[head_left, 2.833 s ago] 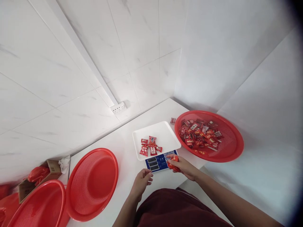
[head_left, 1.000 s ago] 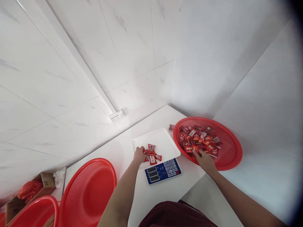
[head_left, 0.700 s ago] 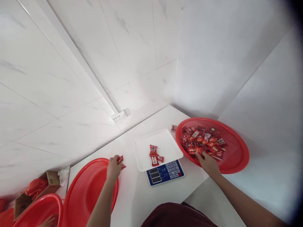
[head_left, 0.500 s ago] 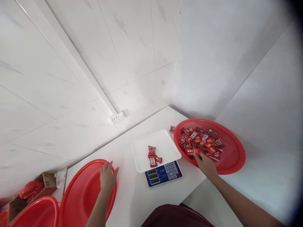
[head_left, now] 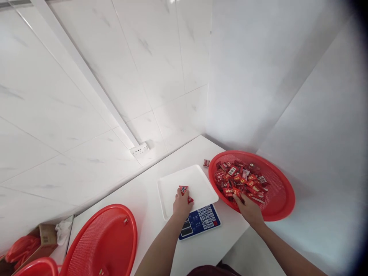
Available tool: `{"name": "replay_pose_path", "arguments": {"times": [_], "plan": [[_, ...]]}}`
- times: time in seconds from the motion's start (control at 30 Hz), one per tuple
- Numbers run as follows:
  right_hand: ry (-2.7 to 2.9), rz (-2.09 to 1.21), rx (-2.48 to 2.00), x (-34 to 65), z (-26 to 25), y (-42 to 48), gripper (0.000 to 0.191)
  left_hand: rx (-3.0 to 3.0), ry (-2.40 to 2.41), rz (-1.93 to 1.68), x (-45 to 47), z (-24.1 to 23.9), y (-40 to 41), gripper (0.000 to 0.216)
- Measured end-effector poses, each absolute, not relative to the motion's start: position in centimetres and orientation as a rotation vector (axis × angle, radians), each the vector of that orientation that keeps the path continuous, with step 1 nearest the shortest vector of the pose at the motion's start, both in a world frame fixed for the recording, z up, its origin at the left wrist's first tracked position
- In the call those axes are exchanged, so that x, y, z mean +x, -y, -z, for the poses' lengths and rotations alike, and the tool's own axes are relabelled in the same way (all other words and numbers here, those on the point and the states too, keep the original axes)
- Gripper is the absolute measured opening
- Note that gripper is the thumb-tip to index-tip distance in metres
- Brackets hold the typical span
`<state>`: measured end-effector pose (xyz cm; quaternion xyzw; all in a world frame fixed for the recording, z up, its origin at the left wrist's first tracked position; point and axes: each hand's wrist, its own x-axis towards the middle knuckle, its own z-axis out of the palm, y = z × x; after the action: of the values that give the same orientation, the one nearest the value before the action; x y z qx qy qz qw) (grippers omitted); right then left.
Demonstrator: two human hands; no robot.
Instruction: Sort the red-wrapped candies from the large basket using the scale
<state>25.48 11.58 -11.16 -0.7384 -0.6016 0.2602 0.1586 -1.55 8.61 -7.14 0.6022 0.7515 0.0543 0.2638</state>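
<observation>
A white weighing tray (head_left: 189, 178) sits on a digital scale with a blue keypad (head_left: 205, 222). On the tray, the fingers of my left hand (head_left: 182, 205) are closed over small red wrapped candies (head_left: 184, 188), partly hiding them. To the right, a red plastic basket (head_left: 280, 199) holds a pile of red wrapped candies (head_left: 238, 177). My right hand (head_left: 249, 210) reaches over its near rim, thumb and fingers pinching a red wrapped candy (head_left: 229, 191) at the edge of the pile.
A second red basket (head_left: 120, 237) stands left of the scale, with a few small wrapped pieces inside. A single red packet (head_left: 206, 163) lies on the white table (head_left: 149, 191) by the right basket. Farther left are a cardboard box (head_left: 47, 237) and another red container (head_left: 40, 266).
My left hand has moved right, from over the left basket to the candies on the weighing tray, and its fingers have closed. My right hand stays at the right basket. The view has shifted slightly.
</observation>
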Motion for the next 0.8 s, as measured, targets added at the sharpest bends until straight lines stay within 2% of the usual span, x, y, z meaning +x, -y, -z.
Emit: {"name": "replay_pose_path", "arguments": {"times": [0.17,0.47,0.8], "plan": [[1.743,-0.772,-2.131,25.4,11.1,-11.7,0.04,1.598,-2.04,-0.202,-2.9,7.4,-9.4,0.032],[1.769,-0.759,-2.127,25.3,10.9,-11.7,0.041,1.631,-2.016,-0.189,-3.2,7.1,-9.1,0.041],[1.757,-0.729,-2.111,25.7,12.0,-11.9,0.045,1.624,-2.139,-0.413,-5.5,5.5,-6.6,0.032]]}}
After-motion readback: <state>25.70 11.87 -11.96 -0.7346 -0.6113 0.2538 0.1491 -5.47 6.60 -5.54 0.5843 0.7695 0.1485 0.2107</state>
